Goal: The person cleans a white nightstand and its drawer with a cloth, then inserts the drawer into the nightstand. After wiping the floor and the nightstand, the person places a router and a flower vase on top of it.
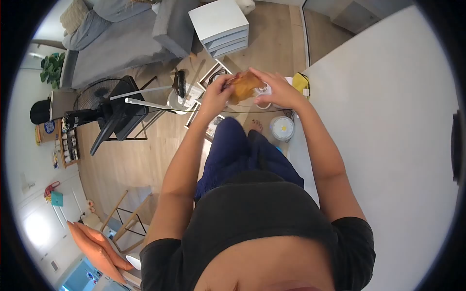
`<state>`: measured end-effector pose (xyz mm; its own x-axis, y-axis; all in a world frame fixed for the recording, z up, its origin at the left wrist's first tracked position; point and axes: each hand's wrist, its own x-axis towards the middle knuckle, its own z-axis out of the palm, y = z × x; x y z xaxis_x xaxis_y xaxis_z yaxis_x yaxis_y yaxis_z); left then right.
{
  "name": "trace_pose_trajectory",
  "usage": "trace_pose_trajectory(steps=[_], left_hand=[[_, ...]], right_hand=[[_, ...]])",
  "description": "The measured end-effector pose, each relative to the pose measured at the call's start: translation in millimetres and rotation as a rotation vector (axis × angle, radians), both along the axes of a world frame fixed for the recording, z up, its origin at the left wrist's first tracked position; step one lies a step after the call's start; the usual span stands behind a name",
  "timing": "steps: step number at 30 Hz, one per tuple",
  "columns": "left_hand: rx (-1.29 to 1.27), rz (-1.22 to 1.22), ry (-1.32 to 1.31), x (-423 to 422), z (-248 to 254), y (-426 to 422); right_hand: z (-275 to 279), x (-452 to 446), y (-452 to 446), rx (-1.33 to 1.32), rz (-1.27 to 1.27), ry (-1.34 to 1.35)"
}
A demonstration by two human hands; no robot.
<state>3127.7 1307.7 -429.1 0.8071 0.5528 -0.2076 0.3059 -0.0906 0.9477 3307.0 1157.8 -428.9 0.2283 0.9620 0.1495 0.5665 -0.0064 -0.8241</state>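
Note:
A crumpled orange-brown piece, cloth or soft wrapping (245, 87), is up in front of me between my hands; its exact kind is hard to make out. My left hand (217, 94) has its fingers bent around the left side of it. At the upper right edge, the fingertips of my right hand (280, 91) press on it, while the thumb curves below and apart. Behind the right hand, a small round whitish object (263, 88) shows partly. Pulled-out drawers (213, 72) holding small items lie below my hands, partly hidden by them.
A black fan (109, 109) lies tilted to the left near a grey sofa (121, 53). A white drawer unit (218, 24) stands ahead. At right are a white surface (378, 145), a yellow bag (301, 85) and a round white device (282, 128). A cable crosses the floor.

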Motion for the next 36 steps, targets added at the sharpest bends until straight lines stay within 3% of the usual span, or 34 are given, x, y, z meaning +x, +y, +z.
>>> trace_pose_trajectory(steps=[3,5,6,7,8,10,12,13,15,18,24,28,32,33,34,36], left_hand=[[-0.164,0.052,-0.005,44,23,9],[0.032,0.020,-0.160,64,28,20],[0.294,0.048,-0.135,68,24,35],[0.557,0.071,-0.108,66,18,56],[0.573,0.130,-0.058,63,13,76],[0.266,0.351,0.067,58,12,105],[0.215,0.401,0.037,59,12,127],[0.188,0.409,0.066,61,10,132],[0.102,0.422,0.075,69,4,138],[-0.016,0.464,0.084,90,-6,150],[-0.319,0.568,0.148,137,-67,203],[-0.438,0.612,0.300,170,-121,269],[-0.423,0.801,0.464,208,-215,352],[-0.446,0.893,0.541,227,-213,365],[-0.366,0.852,0.539,214,-262,387],[-0.288,0.811,0.542,217,-309,421]], right_hand=[[-6,35,27,-0.159,0.100,-0.104],[-6,58,32,-0.340,-0.055,0.507],[-7,72,29,-0.309,-0.086,0.670],[-10,86,22,-0.318,-0.088,0.677],[-12,102,15,-0.204,-0.218,0.585],[-17,130,-1,-0.087,-0.352,0.492],[-21,150,-17,0.020,-0.516,0.895],[-23,153,-23,0.014,-0.527,0.897],[-24,161,-28,0.259,-0.639,1.148],[-24,167,-27,0.298,-0.706,1.205],[-45,200,19,0.135,-0.862,1.203],[-80,247,104,0.008,-0.759,1.235],[-176,299,218,-0.157,-0.784,1.198],[-204,308,242,-0.301,-0.745,1.127],[-225,321,269,-0.436,-0.704,1.050],[-262,341,323,-0.531,-0.624,0.956]])
